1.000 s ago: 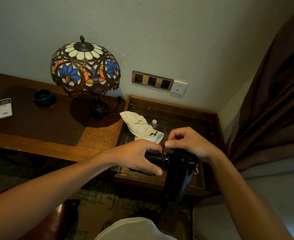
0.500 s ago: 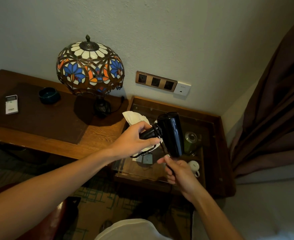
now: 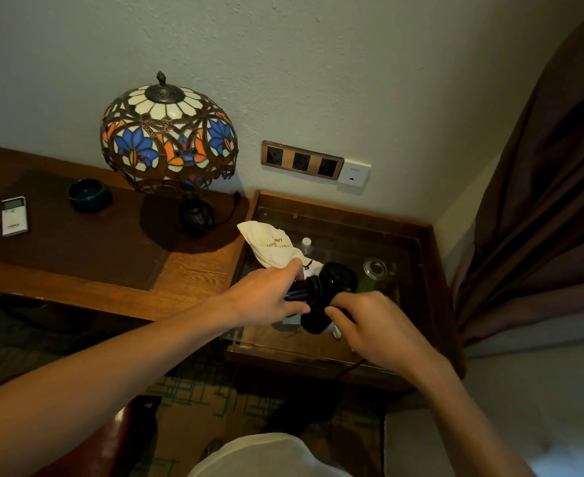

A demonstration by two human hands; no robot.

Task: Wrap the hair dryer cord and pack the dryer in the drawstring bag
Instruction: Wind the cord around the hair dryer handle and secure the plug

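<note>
Left hand (image 3: 266,297) closed around the handle of the black hair dryer (image 3: 328,294), held above the glass-top side table (image 3: 417,270). Right hand (image 3: 376,328) curled on the dryer's lower end, fingers closed; cord (image 3: 347,368) trails below it. White drawstring bag (image 3: 269,244) lies on the glass just behind the left hand

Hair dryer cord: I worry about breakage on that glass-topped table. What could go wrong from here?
The hair dryer is held by both the left hand and right hand just above the glass top; a slip could strike it. The cord trails off the table's front edge and may snag while being wound.
</note>
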